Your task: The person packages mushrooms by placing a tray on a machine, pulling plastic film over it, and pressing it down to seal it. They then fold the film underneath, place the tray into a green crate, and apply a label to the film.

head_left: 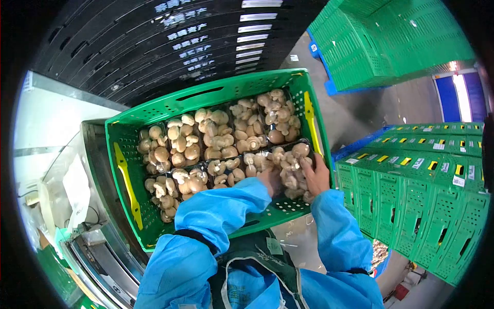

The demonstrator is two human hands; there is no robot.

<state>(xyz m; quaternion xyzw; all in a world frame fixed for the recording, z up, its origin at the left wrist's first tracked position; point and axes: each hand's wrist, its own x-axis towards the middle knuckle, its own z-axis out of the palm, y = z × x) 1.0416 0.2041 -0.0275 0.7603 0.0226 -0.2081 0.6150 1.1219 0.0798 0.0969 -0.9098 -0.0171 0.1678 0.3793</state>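
Note:
My right hand [318, 175] grips the right side of a clear pack of brown mushrooms [291, 167] at the near right corner of a green crate [203, 88]. Pressed to the left side of that same pack is my left hand [269, 178], its fingers partly hidden and slightly blurred. The pack looks tilted inside the crate. Behind it, a row of mushroom packs [218, 135] fills the far side. More packs stand in the near row, and part of the left forearm covers some of them. Yellow handles [310, 110] sit at both crate ends.
Tall stacked black crates [128, 51] rise just behind the green crate. Stacked green crates [411, 190] stand to the right, and others [355, 51] sit on a blue pallet at the back right. Machine equipment [105, 262] is at the lower left.

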